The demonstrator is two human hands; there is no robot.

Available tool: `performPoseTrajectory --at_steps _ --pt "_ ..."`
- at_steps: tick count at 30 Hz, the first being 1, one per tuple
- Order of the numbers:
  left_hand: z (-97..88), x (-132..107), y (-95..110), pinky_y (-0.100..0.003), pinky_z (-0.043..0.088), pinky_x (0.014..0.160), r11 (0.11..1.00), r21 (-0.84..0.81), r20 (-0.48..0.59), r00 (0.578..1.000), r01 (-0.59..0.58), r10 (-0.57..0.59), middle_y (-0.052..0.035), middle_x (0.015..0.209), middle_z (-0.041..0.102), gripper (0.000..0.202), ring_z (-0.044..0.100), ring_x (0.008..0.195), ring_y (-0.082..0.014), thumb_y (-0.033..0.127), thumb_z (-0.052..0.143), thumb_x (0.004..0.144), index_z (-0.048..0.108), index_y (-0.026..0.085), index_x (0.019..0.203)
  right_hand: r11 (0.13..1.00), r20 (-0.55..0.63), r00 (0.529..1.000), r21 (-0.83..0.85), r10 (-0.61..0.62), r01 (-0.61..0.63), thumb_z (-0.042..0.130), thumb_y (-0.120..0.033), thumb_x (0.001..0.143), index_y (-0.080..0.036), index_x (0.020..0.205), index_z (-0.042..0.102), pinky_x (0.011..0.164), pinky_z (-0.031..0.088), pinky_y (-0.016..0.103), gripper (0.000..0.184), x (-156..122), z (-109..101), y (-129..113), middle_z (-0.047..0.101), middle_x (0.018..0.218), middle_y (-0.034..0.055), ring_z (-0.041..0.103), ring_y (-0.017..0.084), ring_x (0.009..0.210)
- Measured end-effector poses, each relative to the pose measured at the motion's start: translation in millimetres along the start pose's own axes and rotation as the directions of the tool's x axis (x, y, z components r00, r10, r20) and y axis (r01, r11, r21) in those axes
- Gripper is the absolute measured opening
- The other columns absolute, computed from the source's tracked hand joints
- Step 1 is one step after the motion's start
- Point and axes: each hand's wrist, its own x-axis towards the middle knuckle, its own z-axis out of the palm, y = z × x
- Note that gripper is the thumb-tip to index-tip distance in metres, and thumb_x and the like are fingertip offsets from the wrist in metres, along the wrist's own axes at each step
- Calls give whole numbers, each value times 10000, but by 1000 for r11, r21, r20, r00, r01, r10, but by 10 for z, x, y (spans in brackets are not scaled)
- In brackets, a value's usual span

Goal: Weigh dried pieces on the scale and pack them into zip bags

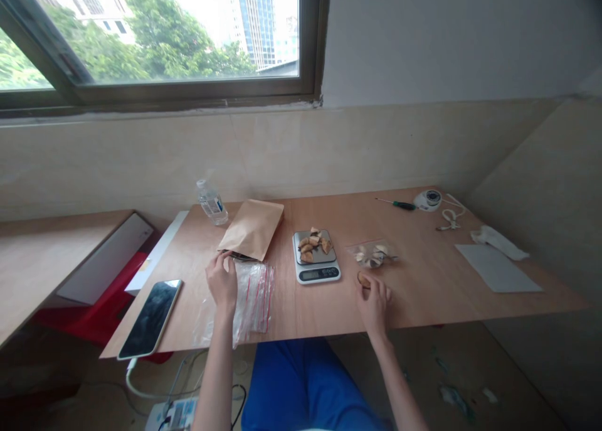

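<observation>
My left hand (222,282) has its fingertips closed at the open mouth of a brown paper bag (256,227), which lies flat with dark contents showing at its opening. Beneath that forearm spreads a stack of clear zip bags (251,299) with red seal lines. Between the fingers of my right hand (374,298) is a brown piece that looks like dried mushroom (364,280). Several similar brown pieces (314,244) rest on the steel plate of a white digital scale (318,274). Just beyond my right hand lies a filled clear zip bag (375,254) holding pale and dark pieces.
A water bottle (212,204) stands at the back left. The phone (150,318) lies at the left edge with a cable plugged in. Towards the right are a screwdriver (402,205), a white dome camera (427,199), a white sheet (498,269) and a crumpled white tissue (499,241).
</observation>
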Motion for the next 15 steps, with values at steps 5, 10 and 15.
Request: performPoseTrajectory --at_steps 5,10,15 --pt "-203 -661 -27 -418 444 811 997 77 208 978 -2 -14 -120 925 575 375 564 893 -278 406 441 802 612 159 1028 991 -36 992 -57 120 -122 420 -251 798 -159 980 600 697 294 378 272 -4 -57 -29 605 963 146 465 303 859" --pt "-251 -939 -228 -400 467 777 999 34 282 959 10 -20 -99 896 566 371 583 830 -255 451 466 774 622 168 957 983 -68 982 -26 179 -181 408 -254 787 -155 1013 584 704 287 408 302 -24 -77 -30 575 979 174 450 332 878" --pt "-327 -857 -174 -345 466 680 996 -37 342 937 82 -65 -58 795 618 254 599 709 -218 405 459 783 611 204 750 981 -102 976 21 194 -193 415 -255 792 -152 1020 581 733 304 448 300 -7 -83 -15 554 1035 192 456 352 922"
